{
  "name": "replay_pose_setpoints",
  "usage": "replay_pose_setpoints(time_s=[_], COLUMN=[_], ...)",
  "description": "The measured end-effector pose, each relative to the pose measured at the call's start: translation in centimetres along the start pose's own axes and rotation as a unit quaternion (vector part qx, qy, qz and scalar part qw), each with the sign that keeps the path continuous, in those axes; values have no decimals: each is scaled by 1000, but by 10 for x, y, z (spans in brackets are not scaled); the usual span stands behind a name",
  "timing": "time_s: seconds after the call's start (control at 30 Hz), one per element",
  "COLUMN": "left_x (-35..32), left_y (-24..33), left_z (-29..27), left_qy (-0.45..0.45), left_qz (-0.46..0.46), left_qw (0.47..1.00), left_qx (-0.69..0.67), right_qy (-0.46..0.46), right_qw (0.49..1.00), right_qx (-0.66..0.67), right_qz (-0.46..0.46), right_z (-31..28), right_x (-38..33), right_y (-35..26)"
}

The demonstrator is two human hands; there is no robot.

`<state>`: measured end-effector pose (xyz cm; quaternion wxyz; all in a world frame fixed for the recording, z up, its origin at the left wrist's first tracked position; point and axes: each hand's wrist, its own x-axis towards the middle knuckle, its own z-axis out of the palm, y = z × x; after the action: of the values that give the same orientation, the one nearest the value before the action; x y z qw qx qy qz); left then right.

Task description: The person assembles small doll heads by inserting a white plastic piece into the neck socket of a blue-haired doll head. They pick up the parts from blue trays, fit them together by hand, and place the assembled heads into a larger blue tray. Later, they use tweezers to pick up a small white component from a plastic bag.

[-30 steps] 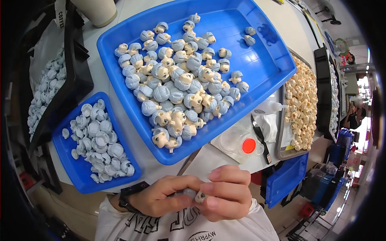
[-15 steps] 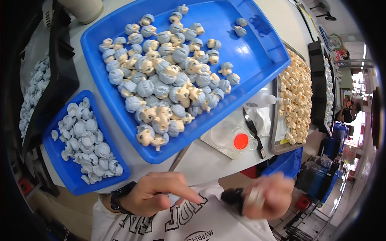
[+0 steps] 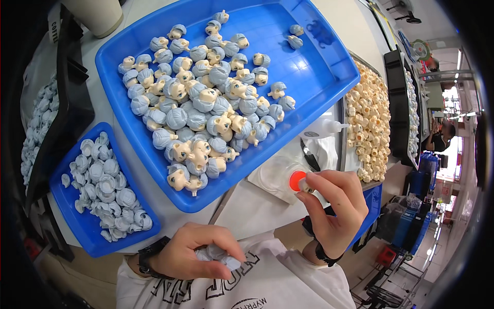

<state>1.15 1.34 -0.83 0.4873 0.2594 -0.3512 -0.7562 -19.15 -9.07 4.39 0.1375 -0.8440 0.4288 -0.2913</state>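
Dozens of small doll heads (image 3: 206, 103) with pale blue hair lie heaped in a large blue tray (image 3: 319, 77) at the top of the view, filling its left and middle parts and leaving its right end mostly bare. These look finished, faces and hair already joined. To the left, a smaller blue tray (image 3: 77, 226) holds a pile of loose pale blue hair pieces (image 3: 105, 185) with no faces, so a good share of the work appears left to do. On the far left a black bin (image 3: 67, 118) holds more pale pieces, too dim to make out. On the right a shallow tray (image 3: 368, 118) is packed with bare cream-coloured heads, also waiting.

Near the bottom edge, over a white printed shirt, the left hand (image 3: 198, 252) is curled closed around one pale blue hair piece (image 3: 221, 256), pinching it between thumb and fingers. The right hand (image 3: 334, 206) is raised to the right, its thumb and fingertips pinched narrowly on a small cream part (image 3: 307, 188), held just beside a small red cap (image 3: 297, 180) on a white cloth (image 3: 278, 180). A clear squeeze bottle (image 3: 321, 129) lies just beyond the cloth. The two parts in hand are well apart, not yet joined.
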Motion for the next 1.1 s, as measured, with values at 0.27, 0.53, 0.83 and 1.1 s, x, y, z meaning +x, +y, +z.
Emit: replay_pose_setpoints(time_s=[0.27,0.53,0.83,1.1], left_x=[3,2,1,5], left_y=[11,5,3,5], left_z=[-1,0,7,6], left_qy=[-41,12,129,122], left_qz=[-8,25,14,50], left_qw=[999,997,988,984], left_qx=[34,76,83,123], right_qy=[-17,18,41,12], right_qw=[1000,999,953,949], right_qx=[-4,28,271,279], right_qz=[5,41,-129,-146], right_z=[0,-1,16,30], right_x=[2,-11,-17,-19], right_y=[-1,3,-11,-24])
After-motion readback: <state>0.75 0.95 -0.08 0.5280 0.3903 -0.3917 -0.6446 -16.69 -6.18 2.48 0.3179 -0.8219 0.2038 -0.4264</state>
